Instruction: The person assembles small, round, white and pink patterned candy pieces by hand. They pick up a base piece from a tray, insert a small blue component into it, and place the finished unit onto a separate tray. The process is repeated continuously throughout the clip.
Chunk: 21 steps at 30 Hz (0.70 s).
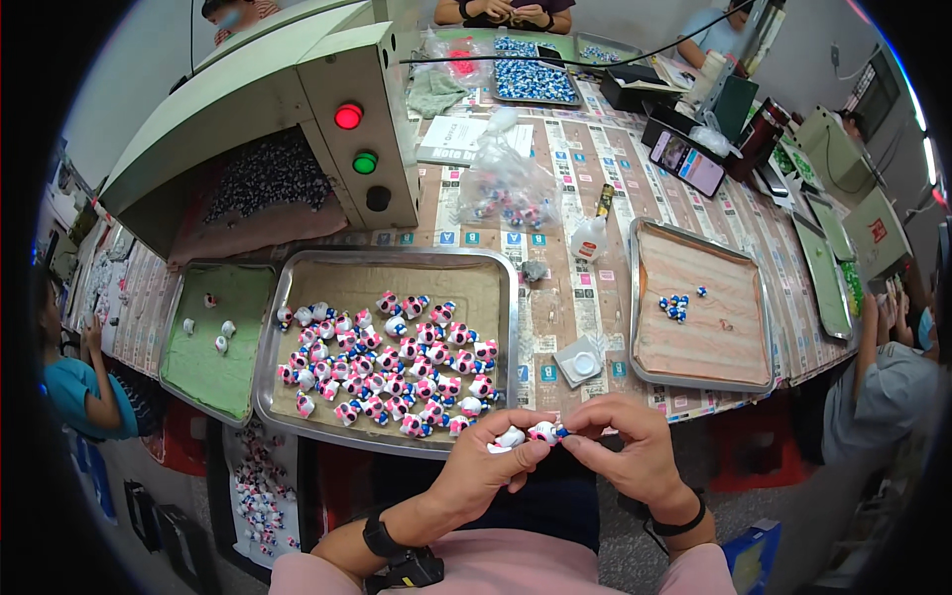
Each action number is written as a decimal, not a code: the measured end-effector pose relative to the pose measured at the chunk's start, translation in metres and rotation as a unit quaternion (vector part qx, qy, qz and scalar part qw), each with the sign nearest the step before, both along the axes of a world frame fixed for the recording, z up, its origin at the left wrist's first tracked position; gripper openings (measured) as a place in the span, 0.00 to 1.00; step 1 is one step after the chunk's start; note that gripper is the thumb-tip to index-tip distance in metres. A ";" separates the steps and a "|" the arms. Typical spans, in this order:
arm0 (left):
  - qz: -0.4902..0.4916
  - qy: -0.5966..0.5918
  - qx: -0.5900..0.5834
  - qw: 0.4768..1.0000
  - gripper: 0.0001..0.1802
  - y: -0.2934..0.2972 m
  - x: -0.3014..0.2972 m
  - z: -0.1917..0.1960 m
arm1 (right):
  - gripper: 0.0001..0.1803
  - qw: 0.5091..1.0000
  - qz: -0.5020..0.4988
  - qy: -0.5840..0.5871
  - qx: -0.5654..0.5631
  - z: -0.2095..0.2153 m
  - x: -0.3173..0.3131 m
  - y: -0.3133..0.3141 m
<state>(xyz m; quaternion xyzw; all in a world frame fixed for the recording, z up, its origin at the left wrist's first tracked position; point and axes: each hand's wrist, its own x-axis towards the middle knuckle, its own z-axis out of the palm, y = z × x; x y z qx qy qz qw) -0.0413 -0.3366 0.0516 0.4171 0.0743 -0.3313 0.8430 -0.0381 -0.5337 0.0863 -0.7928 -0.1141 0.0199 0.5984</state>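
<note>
Several trays (pixel 337 276), one white bottle (pixel 590 239) beyond both hands (pixel 640 451)

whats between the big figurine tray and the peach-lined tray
In the head view: a white bottle, a grey lump and a square white dish on the patterned covering.

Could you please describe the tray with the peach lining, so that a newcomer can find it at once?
Find the table covered with printed paper. Beyond the right hand, slightly rightward, lies a shallow metal tray. Unlike the crowded figurine tray and the green-lined tray to its left, it has a peach lining with a few small blue pieces.
</note>
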 end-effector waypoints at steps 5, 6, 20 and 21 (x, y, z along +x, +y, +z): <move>0.004 -0.012 0.006 1.000 0.18 0.000 -0.003 -0.002 | 0.11 0.999 0.007 0.034 0.014 -0.001 -0.003 -0.002; 0.004 -0.015 0.004 1.000 0.17 0.000 -0.003 -0.002 | 0.10 0.999 0.009 0.044 0.021 -0.001 -0.003 -0.001; -0.062 -0.108 0.142 0.982 0.15 0.043 0.000 0.024 | 0.12 0.995 0.087 -0.056 0.009 0.006 0.000 0.015; -0.041 -0.171 0.201 0.964 0.15 0.052 0.001 0.029 | 0.13 0.993 0.082 -0.087 -0.020 0.011 0.001 0.017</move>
